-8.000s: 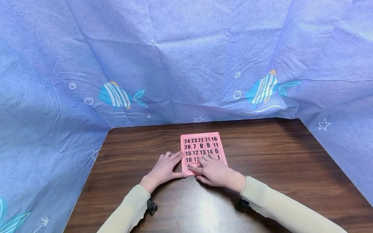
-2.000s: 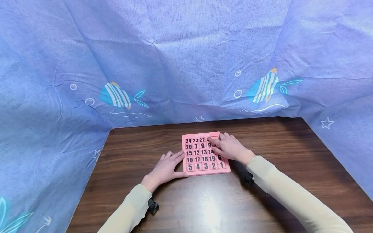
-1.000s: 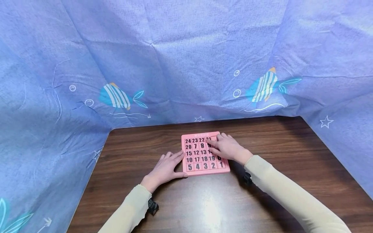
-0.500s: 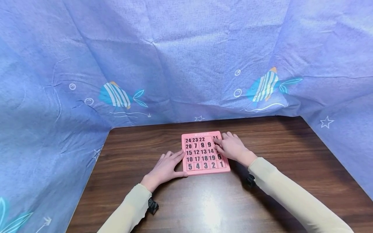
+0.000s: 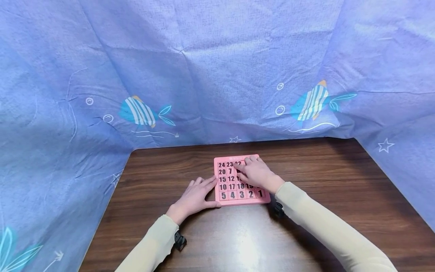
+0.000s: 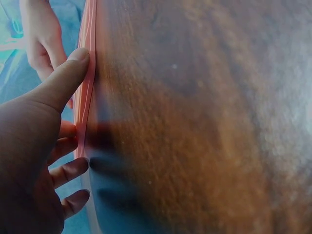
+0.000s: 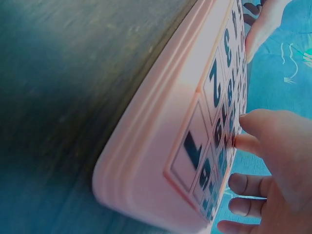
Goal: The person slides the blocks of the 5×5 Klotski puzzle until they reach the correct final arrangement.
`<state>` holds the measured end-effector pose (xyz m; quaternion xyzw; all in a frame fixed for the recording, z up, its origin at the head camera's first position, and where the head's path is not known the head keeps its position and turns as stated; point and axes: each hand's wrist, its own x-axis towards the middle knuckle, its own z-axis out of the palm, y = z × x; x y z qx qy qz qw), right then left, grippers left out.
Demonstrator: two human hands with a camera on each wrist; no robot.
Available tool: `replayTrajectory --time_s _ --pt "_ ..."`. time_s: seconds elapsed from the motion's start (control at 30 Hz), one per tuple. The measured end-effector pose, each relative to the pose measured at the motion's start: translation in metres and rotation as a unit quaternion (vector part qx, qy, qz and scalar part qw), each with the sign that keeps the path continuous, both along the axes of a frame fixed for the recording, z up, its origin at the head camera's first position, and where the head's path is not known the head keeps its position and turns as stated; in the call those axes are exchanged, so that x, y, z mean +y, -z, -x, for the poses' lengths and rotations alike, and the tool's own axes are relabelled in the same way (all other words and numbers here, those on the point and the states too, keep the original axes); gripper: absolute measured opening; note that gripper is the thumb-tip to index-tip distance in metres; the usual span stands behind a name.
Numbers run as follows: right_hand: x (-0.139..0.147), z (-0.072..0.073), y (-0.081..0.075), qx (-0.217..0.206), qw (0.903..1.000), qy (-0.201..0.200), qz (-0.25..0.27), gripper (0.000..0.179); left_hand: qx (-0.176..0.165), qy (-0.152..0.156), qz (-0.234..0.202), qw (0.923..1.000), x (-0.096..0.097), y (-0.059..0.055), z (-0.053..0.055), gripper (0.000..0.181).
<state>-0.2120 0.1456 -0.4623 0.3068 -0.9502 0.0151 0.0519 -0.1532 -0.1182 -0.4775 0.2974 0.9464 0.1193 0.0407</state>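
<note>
A pink sliding number puzzle (image 5: 242, 202) with black numerals lies flat on the table. My left hand (image 5: 190, 201) rests against its left side, fingers along the edge and thumb at the near left corner. The left wrist view shows that thumb (image 6: 73, 73) laid on the puzzle's edge. Over the upper right of the board is my right hand (image 5: 256, 173), its index fingertip at the 22 tile. It hides several tiles on the right side. In the right wrist view, its fingers (image 7: 251, 185) reach over the numbered face, loosely bent, gripping nothing.
The dark wooden table (image 5: 163, 166) extends around the puzzle. Behind and beside it hangs a blue cloth (image 5: 221, 75) printed with striped fish. A black wrist device (image 5: 179, 240) sits at the left sleeve, another (image 5: 278, 208) under the right.
The right hand worked the bottom row earlier, then moved to the top right. The 21 tile slid right into the corner; the hand then shifted left to 22. The left hand stays put.
</note>
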Motion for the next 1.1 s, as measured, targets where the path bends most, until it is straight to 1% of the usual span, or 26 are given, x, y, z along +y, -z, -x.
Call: replayTrajectory --time_s 0.2,0.4,0.5,0.63,0.87,0.97,1.1 --pt "0.017 -0.003 -0.003 -0.006 0.9997 0.021 0.003 0.041 0.000 0.000 0.001 1.0000 0.001 0.001 0.002 0.092" --pt "0.029 -0.002 0.001 0.001 0.9995 0.032 0.003 0.041 0.003 0.002 -0.002 1.0000 0.000 0.000 0.003 0.093" --pt "0.026 -0.001 0.003 0.006 0.9996 0.027 0.007 0.042 0.003 0.002 -0.001 1.0000 0.001 0.001 0.003 0.093" --pt "0.013 -0.001 0.002 0.006 0.9998 0.017 0.004 0.042 0.000 0.000 0.000 1.0000 0.001 0.002 0.002 0.092" --pt "-0.009 -0.002 -0.001 -0.004 0.9998 -0.008 -0.019 0.046 0.002 -0.001 -0.001 1.0000 0.001 0.003 0.002 0.091" --pt "-0.011 -0.002 -0.001 -0.002 0.9996 -0.006 -0.027 0.046 0.003 0.000 0.000 1.0000 0.002 0.002 0.002 0.091" --pt "-0.004 -0.001 -0.002 0.001 0.9996 0.003 -0.030 0.044 -0.001 0.000 0.000 1.0000 0.001 0.000 0.003 0.091"
